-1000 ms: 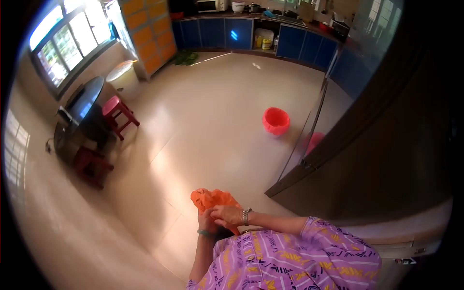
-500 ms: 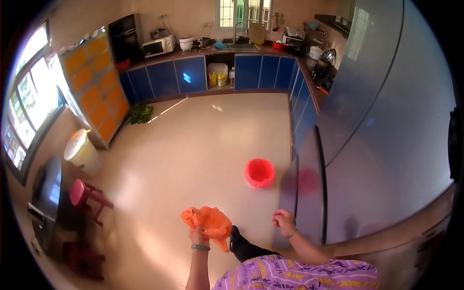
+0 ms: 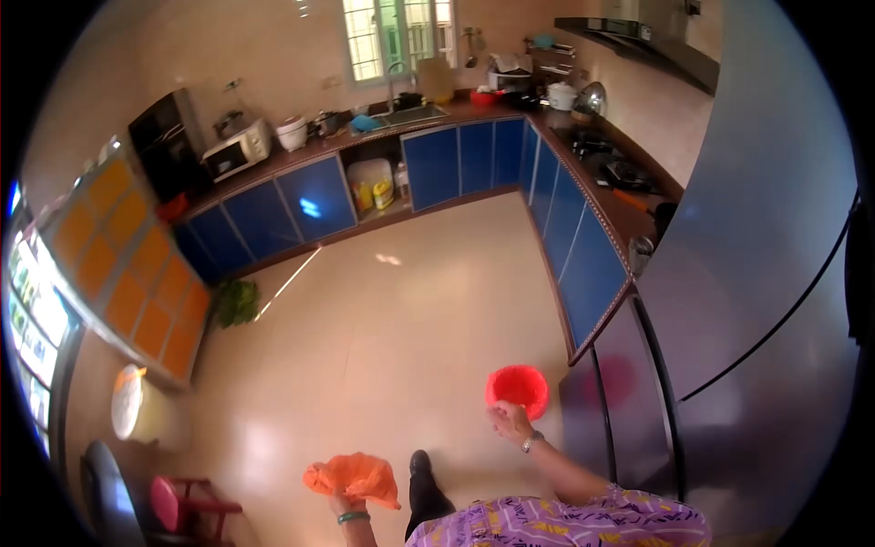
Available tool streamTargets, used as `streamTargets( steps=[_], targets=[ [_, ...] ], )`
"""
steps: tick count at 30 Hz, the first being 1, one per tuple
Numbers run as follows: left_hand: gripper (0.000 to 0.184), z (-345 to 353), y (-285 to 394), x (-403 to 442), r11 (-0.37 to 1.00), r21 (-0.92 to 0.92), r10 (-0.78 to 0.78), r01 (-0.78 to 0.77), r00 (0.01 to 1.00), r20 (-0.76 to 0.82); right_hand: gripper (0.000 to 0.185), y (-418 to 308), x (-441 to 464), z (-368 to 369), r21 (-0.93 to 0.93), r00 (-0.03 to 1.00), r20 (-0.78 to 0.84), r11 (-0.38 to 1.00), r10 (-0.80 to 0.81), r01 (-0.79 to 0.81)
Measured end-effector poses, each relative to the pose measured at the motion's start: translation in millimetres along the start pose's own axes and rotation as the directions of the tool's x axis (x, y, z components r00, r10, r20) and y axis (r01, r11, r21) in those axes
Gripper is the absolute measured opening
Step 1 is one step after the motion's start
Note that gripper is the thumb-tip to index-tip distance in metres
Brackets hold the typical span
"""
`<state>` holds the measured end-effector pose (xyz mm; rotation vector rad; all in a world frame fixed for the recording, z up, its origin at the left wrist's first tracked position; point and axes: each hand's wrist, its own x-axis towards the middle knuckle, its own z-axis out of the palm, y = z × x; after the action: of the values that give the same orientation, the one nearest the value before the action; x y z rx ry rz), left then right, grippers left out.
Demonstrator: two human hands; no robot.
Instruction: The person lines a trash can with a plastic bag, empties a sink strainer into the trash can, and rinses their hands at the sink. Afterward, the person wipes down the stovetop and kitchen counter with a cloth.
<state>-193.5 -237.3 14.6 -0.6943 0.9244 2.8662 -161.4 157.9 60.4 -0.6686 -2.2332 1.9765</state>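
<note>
An orange plastic bag point(image 3: 357, 476), crumpled and bunched up, is in my left hand point(image 3: 344, 503) low in the view. The fingers are wrapped into its underside, and a green bangle circles the wrist. My right hand point(image 3: 511, 422) is held out with its fingers curled in and nothing visible in them. A metal watch is on that wrist. Behind the right hand, on the floor, stands a red bin point(image 3: 536, 376). The hand overlaps the bin's near rim in the picture; I cannot tell that it touches it.
A grey fridge point(image 3: 775, 301) rises on the right. Blue cabinets point(image 3: 319, 199) line the back, under a counter with a sink, stove and appliances. Green leaves point(image 3: 238, 303) lie by the orange-panelled cupboard point(image 3: 128, 264). At left stand a white bucket point(image 3: 137, 410) and a red stool point(image 3: 173, 501).
The view has swung right and tilted, so the stove and hood show more fully. My right hand now appears against the bin's near edge. The orange bag stays in my left hand.
</note>
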Motion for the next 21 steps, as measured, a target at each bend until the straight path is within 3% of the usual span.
streamTargets(
  steps=[2,3,5,8,9,11,12,16,21],
  targets=[
    [0.046,5,8,51,0.999,0.025,-0.021,0.021,1.000,-0.003,0.020,35,37,2,-0.204,0.993,-0.019,0.973,-0.119,0.112],
    [0.044,16,14,86,0.999,0.003,-0.053,0.052,0.999,0.008,0.018,85,65,-1,-0.023,0.997,-0.081,1.000,-0.002,0.000],
    [0.042,67,14,147,0.993,-0.040,-0.110,0.112,0.992,0.061,0.017,163,68,-19,-0.333,0.972,-0.230,0.934,0.051,-0.128],
    [0.040,150,9,216,0.990,0.087,-0.127,0.112,0.972,0.199,0.041,242,5,-58,-0.057,0.794,-0.293,0.819,0.533,-0.571],
    [0.040,175,7,234,0.986,0.136,-0.132,0.102,0.963,0.235,0.039,233,-3,-63,-0.021,0.696,-0.313,0.728,0.646,-0.685],
    [0.038,219,0,265,0.968,0.239,-0.148,0.077,0.944,0.294,0.036,200,18,-71,-0.031,0.597,-0.363,0.631,0.715,-0.775],
    [0.035,245,-12,281,0.966,0.234,-0.157,0.108,0.967,0.203,0.034,179,34,-70,-0.040,0.584,-0.386,0.620,0.714,-0.784],
    [0.040,325,-79,339,0.957,0.271,-0.200,0.105,0.914,0.352,0.028,130,96,-62,-0.068,0.608,-0.444,0.652,0.658,-0.755],
    [0.046,413,-144,360,0.891,0.297,-0.438,0.344,0.824,0.360,0.023,113,169,-65,-0.172,0.660,-0.476,0.675,0.581,-0.718]
  ],
)
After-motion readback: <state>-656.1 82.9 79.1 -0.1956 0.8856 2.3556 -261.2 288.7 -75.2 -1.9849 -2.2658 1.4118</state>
